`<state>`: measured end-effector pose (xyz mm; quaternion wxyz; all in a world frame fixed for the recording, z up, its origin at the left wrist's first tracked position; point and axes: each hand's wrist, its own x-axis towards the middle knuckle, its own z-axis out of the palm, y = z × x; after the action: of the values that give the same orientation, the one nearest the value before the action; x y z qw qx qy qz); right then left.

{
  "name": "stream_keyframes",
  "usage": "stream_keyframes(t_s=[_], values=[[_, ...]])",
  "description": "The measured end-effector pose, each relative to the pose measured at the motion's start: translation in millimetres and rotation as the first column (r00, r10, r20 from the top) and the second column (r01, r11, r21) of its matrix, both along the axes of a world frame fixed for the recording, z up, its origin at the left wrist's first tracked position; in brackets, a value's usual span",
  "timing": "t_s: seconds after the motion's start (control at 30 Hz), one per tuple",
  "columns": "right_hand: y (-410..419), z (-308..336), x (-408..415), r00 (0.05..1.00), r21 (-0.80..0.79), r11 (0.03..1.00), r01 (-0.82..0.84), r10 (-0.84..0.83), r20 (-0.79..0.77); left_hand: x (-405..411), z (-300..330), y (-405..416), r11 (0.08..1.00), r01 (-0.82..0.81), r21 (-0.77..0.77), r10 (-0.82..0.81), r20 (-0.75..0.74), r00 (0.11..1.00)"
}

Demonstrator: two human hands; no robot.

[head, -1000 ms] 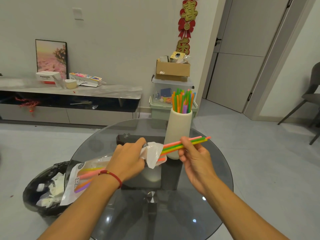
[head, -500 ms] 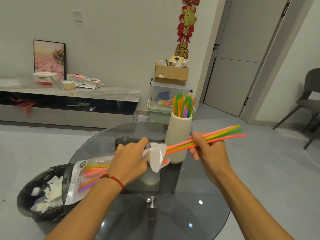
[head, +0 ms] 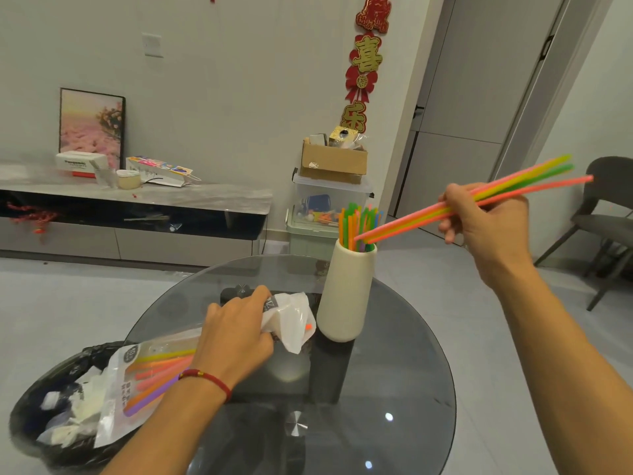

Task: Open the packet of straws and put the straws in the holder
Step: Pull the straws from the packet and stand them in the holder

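Observation:
My left hand (head: 236, 337) grips the open plastic packet of straws (head: 137, 382) near its torn mouth, low over the round glass table (head: 394, 389); several coloured straws still lie inside it. My right hand (head: 486, 221) is raised to the right of the holder and pinches a small bunch of straws (head: 411, 221), pink, yellow and green. Their lower tips point down-left, just above the rim of the white cylindrical holder (head: 346, 293). The holder stands upright on the table with several straws in it.
A black-lined bin (head: 44, 416) with white scraps sits on the floor at the table's left. A low TV cabinet (head: 137, 214) runs along the back wall, storage boxes (head: 329, 207) stand behind the holder, and a grey chair (head: 606, 214) is at the far right.
My right hand has pulled the bunch of straws fully out of the packet and lifted it up and to the right. My left hand has kept hold of the packet.

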<state>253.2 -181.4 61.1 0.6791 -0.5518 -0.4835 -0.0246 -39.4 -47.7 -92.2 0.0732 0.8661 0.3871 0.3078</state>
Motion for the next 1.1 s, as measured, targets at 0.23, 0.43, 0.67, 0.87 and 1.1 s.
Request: stream_keyframes(t_s=[0.23,0.43,0.67,0.87,1.1], values=[[28.8,27.6,-17.2,0.955,-0.217,0.963,0.158,-0.094,0.281,2.9,-1.3,-3.2,1.0,0.016,0.007,-0.016,0.004,1.0],[48.5,55.7,-32.2,0.905,-0.325,0.918,0.225,-0.074,0.419,3.3,-2.0,-4.4,1.0,0.025,-0.004,-0.025,-0.007,1.0],[74.0,64.3,-34.2,0.893,-0.451,0.847,0.282,-0.06,0.447,4.4,-1.7,-7.2,0.999,0.033,-0.025,-0.034,-0.012,0.999],[91.8,64.5,-29.8,0.891,-0.476,0.836,0.274,-0.034,0.453,4.7,-2.5,-7.2,0.999,0.035,-0.011,-0.035,-0.012,0.999],[103.5,27.2,-25.3,0.909,-0.648,0.715,0.261,0.044,0.414,6.2,-5.8,-7.3,0.999,0.045,-0.031,-0.045,-0.014,0.999]])
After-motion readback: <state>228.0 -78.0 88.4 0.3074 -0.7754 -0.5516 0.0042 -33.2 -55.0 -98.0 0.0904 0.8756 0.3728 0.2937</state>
